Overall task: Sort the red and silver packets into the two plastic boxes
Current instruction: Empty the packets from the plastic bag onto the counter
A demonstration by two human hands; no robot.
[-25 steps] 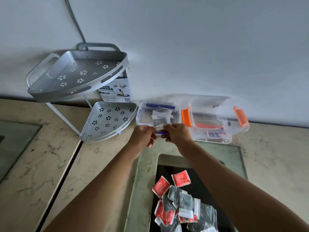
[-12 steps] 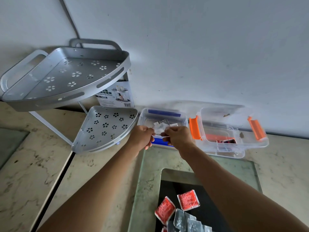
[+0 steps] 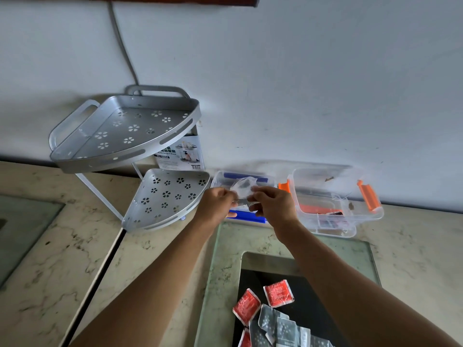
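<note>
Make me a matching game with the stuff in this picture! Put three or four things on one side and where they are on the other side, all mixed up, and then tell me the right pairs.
Things:
1. silver packet
2. red packets
3. box with orange latches
4. metal corner shelf

Places:
A. far left, against the wall
B. low down, on the dark surface near the person
C. held between the left hand and right hand, over the box with blue latches
D. far right, by the wall

Pairs: 1-C, 2-B, 3-D, 4-A
</note>
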